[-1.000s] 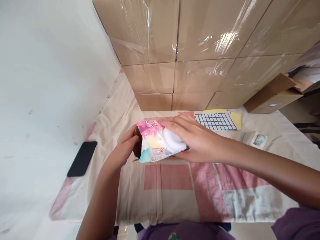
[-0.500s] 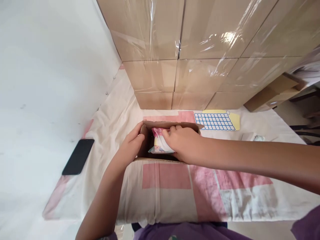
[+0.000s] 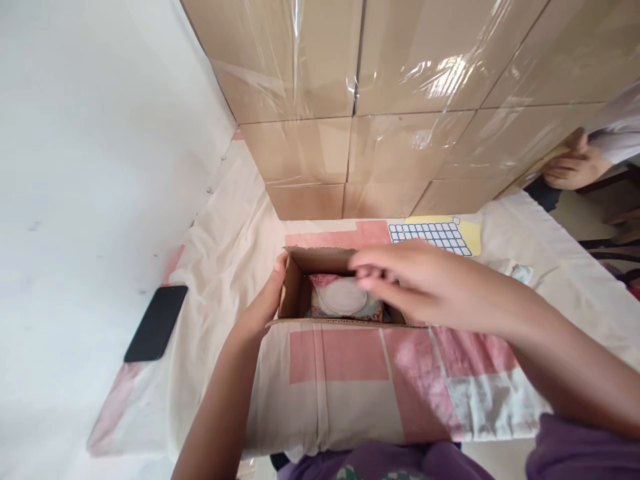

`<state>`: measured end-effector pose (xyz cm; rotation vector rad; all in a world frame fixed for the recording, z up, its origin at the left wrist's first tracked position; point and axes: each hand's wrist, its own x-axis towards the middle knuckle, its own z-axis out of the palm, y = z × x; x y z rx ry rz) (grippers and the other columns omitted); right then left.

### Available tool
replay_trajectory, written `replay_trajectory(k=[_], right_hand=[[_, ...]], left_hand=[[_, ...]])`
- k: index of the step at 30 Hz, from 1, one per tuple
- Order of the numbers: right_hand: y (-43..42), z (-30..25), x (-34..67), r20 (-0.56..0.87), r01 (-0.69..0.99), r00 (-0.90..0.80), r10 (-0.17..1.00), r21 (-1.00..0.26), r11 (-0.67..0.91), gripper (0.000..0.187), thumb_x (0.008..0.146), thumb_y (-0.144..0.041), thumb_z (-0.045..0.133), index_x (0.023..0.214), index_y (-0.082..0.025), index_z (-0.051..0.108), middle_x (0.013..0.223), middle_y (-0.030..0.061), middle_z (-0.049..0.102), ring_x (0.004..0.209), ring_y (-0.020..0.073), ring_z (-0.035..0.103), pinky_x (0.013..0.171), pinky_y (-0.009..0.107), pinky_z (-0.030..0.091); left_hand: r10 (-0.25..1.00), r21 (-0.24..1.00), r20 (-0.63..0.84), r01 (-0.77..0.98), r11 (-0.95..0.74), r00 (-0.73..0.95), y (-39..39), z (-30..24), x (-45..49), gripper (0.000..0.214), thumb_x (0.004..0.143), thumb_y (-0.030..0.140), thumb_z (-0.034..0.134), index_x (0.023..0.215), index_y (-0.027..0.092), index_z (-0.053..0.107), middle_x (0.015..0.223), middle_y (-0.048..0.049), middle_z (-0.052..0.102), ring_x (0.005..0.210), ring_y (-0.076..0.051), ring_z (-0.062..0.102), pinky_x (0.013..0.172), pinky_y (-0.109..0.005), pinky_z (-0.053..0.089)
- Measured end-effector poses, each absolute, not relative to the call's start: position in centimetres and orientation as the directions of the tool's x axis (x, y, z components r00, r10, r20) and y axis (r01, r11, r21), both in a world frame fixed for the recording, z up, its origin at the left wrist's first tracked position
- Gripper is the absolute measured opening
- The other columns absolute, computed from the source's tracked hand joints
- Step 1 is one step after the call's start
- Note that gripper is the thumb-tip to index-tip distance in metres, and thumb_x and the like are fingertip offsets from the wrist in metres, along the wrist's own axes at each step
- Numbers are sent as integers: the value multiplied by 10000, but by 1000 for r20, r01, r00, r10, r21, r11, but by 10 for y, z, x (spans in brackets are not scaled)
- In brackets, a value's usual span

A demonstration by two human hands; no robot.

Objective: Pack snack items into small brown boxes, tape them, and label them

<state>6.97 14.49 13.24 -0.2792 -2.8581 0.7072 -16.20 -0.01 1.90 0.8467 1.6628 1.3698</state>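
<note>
An open cardboard box (image 3: pixel 296 293) stands on the cloth in front of me. My left hand (image 3: pixel 273 293) grips its left wall, the thumb up at the rim. Down in the box lies a pack of wet wipes (image 3: pixel 343 297), pink and pale with a white oval lid facing up. My right hand (image 3: pixel 395 277) hovers above the box's right end, its fingers curled but smeared by motion. The hand hides the box's right part and some of the pack's right end.
Stacked cartons (image 3: pixel 305 150) wrapped in clear film rise behind the box. A black phone (image 3: pixel 156 323) lies at left near the white wall. A small clear wrapper (image 3: pixel 517 271) lies at right. Another person's hand (image 3: pixel 575 163) holds cardboard at the far right.
My right hand has let go of the wipes pack and risen out of the box to the right. The pack lies lower inside. Another person's hand has appeared at far right.
</note>
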Motion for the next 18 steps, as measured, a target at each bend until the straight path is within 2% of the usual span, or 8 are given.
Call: replay_trajectory(k=[2, 3, 6, 9, 12, 13, 15, 18], right_hand=[[147, 120, 107, 353, 170, -847, 398, -529, 832, 226, 1060, -272, 482, 1090, -262, 706, 927, 61, 765, 839, 231, 718, 755, 370, 572], [145, 106, 121, 417, 160, -800, 431, -544, 824, 220, 1053, -237, 490, 1103, -257, 703, 968, 65, 770, 900, 241, 719, 812, 394, 576], [135, 54, 141, 449, 104, -789, 418, -574, 812, 253, 1039, -213, 507, 1219, -244, 682, 1221, 81, 753, 1204, 283, 632, 1017, 484, 535], [126, 19, 143, 440, 77, -801, 406, -597, 799, 388, 1087, -396, 401, 1372, -253, 623, 1414, 96, 665, 1376, 328, 483, 1128, 577, 450], [121, 6, 142, 433, 59, -799, 418, -635, 771, 549, 1061, -591, 366, 1469, -266, 538, 1426, 122, 626, 1418, 357, 420, 1139, 588, 441], [120, 4, 141, 433, 74, -779, 454, -656, 751, 526, 1052, -573, 423, 1479, -279, 515, 1404, 125, 619, 1403, 349, 435, 1123, 564, 462], [120, 2, 138, 450, 109, -694, 562, -705, 701, 471, 1032, -417, 544, 1484, -316, 458, 1358, 118, 585, 1337, 315, 492, 1076, 512, 504], [123, 2, 130, 472, 111, -574, 670, -765, 634, 635, 965, -246, 609, 1527, -361, 338, 1449, 112, 465, 1373, 298, 463, 1061, 493, 512]], left_hand=[[858, 967, -256, -113, 230, -445, 1, 5, -165, 670, 942, 746, 459, 1460, 331, 551, 1508, -70, 581, 1408, -286, 542, 1097, -414, 532], [849, 952, -304, -168, 255, -432, 2, 1, -166, 683, 918, 727, 539, 1481, 340, 527, 1529, -64, 563, 1406, -288, 545, 1086, -405, 539], [834, 935, -349, -222, 278, -427, 5, -3, -166, 728, 885, 608, 679, 1535, 392, 431, 1545, -34, 546, 1342, -277, 595, 996, -376, 573], [851, 975, -204, -182, 130, -484, 9, -2, -164, 612, 872, 489, 729, 1436, 399, 508, 1558, 5, 520, 1378, -249, 551, 996, -328, 538], [851, 983, -45, -173, -54, -523, 10, -7, -164, 327, 819, 360, 789, 1109, 301, 650, 1550, 12, 524, 1461, -249, 464, 1067, -307, 461], [848, 979, -24, -184, -87, -529, 9, -10, -165, 247, 807, 325, 793, 1001, 271, 650, 1540, 10, 533, 1467, -254, 455, 1062, -307, 451], [844, 972, -12, -203, -115, -537, 7, -13, -165, 156, 806, 275, 759, 877, 239, 624, 1516, 8, 553, 1449, -262, 468, 1015, -312, 451], [850, 968, 15, -204, -143, -526, 3, -14, -161, 94, 813, 309, 638, 863, 230, 631, 1481, -20, 582, 1395, -278, 498, 962, -331, 442]])
